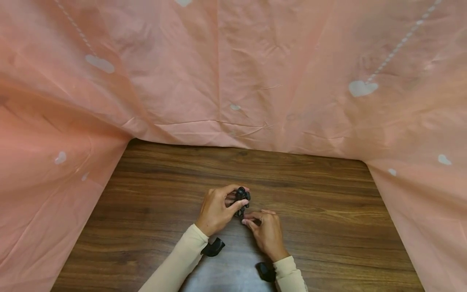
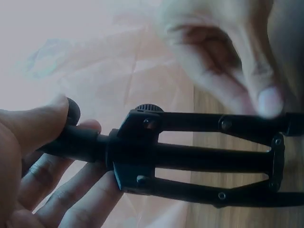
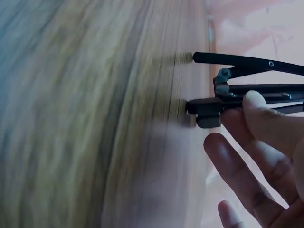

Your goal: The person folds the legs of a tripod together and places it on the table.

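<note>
Cream sleeves (image 1: 178, 259) lie nearest, coming in from the bottom edge of the head view, with more of the left one in sight than of the right. Pink cloth (image 1: 87, 162) printed with pale hearts (image 1: 363, 88) encloses the brown wooden table (image 1: 164, 178) on three sides, and both hands work within it. On the left the cloth's lower edge slants along the table; at the back it runs almost straight across, dipping slightly rightward; on the right it slants outward again. Wood stretches between the hands and each of these edges. Under the left wrist sits a black wrist device (image 1: 213, 247). The left hand (image 1: 215, 211) grips the upper part of a black tripod (image 1: 240, 194), thumb on one side and fingers behind, holding it over the table between the two hands. A ribbed wheel (image 2: 149, 108) juts out from its body, and its legs stand only slightly apart. Its feet point toward the wood (whether they touch it, I cannot tell). The right hand (image 1: 268, 231) pinches one leg near its foot between thumb and forefinger, the other fingers loose; another black device (image 1: 265, 271) sits beside that wrist.
</note>
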Available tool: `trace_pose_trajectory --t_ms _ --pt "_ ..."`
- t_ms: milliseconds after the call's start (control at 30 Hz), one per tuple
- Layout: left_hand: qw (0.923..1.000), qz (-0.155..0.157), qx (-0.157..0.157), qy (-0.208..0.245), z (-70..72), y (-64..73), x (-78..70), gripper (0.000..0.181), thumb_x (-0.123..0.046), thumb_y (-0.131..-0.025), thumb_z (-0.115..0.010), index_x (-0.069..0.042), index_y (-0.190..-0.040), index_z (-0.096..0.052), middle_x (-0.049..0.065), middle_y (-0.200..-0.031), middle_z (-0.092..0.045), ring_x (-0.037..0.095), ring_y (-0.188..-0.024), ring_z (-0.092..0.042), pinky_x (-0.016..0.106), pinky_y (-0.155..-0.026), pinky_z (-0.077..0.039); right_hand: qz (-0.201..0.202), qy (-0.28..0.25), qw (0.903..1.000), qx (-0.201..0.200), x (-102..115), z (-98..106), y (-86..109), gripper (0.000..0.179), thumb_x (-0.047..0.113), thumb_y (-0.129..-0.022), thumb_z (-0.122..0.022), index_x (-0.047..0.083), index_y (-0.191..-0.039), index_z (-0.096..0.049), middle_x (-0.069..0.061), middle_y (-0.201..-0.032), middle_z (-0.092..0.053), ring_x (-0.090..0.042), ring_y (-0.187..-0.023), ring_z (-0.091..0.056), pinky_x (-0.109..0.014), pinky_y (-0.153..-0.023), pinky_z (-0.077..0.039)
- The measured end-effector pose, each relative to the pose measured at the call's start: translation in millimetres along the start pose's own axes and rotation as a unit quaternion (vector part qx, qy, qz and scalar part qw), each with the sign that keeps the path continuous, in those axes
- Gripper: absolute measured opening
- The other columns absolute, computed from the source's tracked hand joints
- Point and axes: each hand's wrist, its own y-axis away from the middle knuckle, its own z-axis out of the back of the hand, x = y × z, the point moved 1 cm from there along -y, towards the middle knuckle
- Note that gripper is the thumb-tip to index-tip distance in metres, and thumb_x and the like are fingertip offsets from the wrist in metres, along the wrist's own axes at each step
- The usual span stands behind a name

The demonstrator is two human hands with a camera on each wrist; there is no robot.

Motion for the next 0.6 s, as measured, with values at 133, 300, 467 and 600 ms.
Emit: trace_pose_trajectory --t_ms 133,300,467,600 --pt "0.9977 -0.028 -0.021 -0.058 2.0 1.9 4.0 0.033 -0.025 -0.085 -0.089 -0.017 -0.115 -0.078 0.003 -0.108 -0.082 0.018 -0.093 -0.081 0.036 -0.080 -0.065 -0.011 0.000 0.9999 0.001 -4.4 6.8 1.4 0.019 0.017 -0.072 -0.097 0.017 -0.087 -0.086 0.009 -0.079 -0.081 -0.010 -0.078 -0.077 -0.048 -0.101 -0.056" --pt "0.9926 -0.040 -0.026 -0.111 4.4 1.6 6.7 0.024 -0.028 -0.087 -0.087 -0.017 -0.106 -0.078 -0.001 -0.099 -0.082 0.016 -0.088 -0.079 0.042 -0.078 -0.063 -0.025 0.010 0.9996 -0.011 -8.3 17.1 2.0 0.018 0.017 -0.073 -0.097 0.017 -0.087 -0.086 0.007 -0.079 -0.082 -0.014 -0.079 -0.078 -0.049 -0.102 -0.055" --pt "0.9964 -0.022 0.030 -0.077 6.5 -2.1 6.4 0.023 -0.022 -0.092 -0.081 -0.015 -0.114 -0.078 0.000 -0.105 -0.082 0.015 -0.095 -0.079 0.044 -0.082 -0.064 -0.038 0.008 0.9992 -0.007 -8.6 23.0 2.2 0.015 0.017 -0.076 -0.096 0.018 -0.088 -0.086 0.007 -0.080 -0.082 -0.013 -0.079 -0.078 -0.045 -0.103 -0.055" --pt "0.9952 -0.003 0.056 -0.080 8.9 -3.3 5.0 0.030 -0.026 -0.091 -0.083 -0.017 -0.119 -0.078 -0.003 -0.108 -0.082 0.014 -0.100 -0.078 0.042 -0.088 -0.062 -0.044 0.007 0.9990 -0.003 -9.0 24.4 3.2 0.015 0.017 -0.077 -0.096 0.018 -0.089 -0.087 0.007 -0.081 -0.082 -0.013 -0.079 -0.079 -0.045 -0.105 -0.054"
